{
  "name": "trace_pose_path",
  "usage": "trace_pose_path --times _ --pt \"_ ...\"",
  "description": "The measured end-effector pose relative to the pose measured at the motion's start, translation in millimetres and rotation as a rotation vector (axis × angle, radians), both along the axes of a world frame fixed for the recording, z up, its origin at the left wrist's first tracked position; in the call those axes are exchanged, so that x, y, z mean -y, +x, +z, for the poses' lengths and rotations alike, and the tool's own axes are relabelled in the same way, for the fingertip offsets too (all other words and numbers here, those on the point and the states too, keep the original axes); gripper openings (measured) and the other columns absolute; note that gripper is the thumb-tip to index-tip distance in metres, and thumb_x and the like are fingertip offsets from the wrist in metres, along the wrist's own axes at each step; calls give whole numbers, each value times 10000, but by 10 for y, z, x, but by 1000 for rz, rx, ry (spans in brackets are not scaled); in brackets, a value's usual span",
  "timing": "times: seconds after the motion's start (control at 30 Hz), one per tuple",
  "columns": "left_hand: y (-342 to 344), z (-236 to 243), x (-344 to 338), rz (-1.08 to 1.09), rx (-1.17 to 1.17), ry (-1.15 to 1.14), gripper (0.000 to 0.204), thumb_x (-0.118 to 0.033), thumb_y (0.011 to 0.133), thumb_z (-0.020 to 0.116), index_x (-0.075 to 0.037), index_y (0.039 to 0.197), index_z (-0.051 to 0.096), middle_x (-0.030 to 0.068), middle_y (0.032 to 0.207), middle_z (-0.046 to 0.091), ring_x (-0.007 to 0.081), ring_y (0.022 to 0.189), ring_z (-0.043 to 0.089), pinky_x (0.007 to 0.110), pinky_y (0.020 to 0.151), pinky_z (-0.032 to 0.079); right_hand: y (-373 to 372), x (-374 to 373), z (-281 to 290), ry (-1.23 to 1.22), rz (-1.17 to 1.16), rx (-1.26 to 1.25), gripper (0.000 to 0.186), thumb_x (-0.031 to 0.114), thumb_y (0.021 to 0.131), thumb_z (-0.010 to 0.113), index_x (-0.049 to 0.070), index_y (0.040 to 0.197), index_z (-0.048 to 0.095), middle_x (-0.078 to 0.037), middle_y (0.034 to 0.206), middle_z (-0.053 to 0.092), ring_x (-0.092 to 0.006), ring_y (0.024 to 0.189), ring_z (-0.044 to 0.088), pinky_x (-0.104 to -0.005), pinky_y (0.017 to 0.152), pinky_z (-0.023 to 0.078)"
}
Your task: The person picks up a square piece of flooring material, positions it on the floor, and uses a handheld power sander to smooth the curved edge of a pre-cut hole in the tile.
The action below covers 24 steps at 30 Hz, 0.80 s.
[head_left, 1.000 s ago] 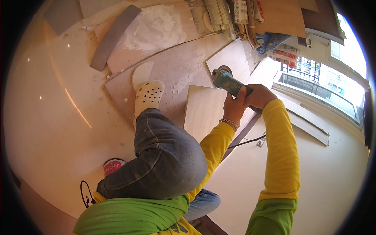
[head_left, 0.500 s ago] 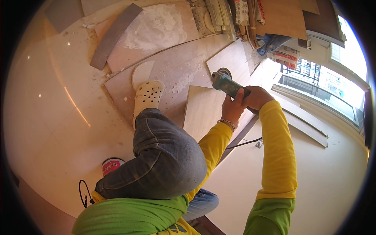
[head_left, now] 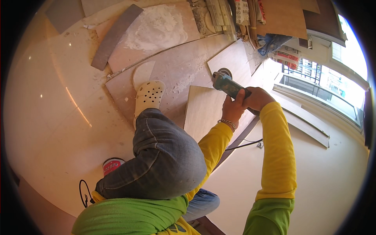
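Gripping teal grinder, hands around its rear

We log the floor, left of frame, as smooth and glossy, catching light. Slab, upper middle: matt, with rough, chalky white residue. Grinder, right of centre: dull teal casing, plastic-looking. Bracelet: metal links. Trousers: matt, creased denim. Yellow sleeve: soft cloth. Clog: matt moulded plastic, by appearance. Upper right, we read the brown sheet as matt cardboard, the blue sheeting as crumpled plastic.
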<state>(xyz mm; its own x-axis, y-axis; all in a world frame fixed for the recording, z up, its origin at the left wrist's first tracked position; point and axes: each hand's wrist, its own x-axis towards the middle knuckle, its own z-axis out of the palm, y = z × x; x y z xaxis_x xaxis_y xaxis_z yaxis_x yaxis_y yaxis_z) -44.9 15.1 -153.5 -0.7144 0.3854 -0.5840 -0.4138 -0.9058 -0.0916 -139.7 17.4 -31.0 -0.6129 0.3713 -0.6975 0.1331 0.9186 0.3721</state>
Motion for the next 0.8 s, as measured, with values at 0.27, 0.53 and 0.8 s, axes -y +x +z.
trace_pose_path --times 0.27,0.53,0.8 --pt "19 -33 -63 -12 13 -115 412 -430 970 724 -76 1142 603 1 864 638 75 649 545 245 579 437 27 -72 -28 -27 -45 2 562 300 595 824 60 1097 743 -143 938 745 -286 836 704 -385 798 555" --pt "43 13 -40 -11 6 -59 417 -438 970 721 -79 1152 611 0 873 645 80 671 561 247 608 457 82 -115 -6 -23 13 -49 566 281 572 827 68 1090 747 -136 948 746 -286 866 706 -392 815 554" --pt "34 -59 -42 -53 -12 -52 422 -448 960 731 -89 1147 611 2 885 657 83 669 566 242 617 455 58 -111 -45 -31 -7 -18 574 302 586 814 61 1102 741 -142 924 735 -273 823 699 -377 781 556"
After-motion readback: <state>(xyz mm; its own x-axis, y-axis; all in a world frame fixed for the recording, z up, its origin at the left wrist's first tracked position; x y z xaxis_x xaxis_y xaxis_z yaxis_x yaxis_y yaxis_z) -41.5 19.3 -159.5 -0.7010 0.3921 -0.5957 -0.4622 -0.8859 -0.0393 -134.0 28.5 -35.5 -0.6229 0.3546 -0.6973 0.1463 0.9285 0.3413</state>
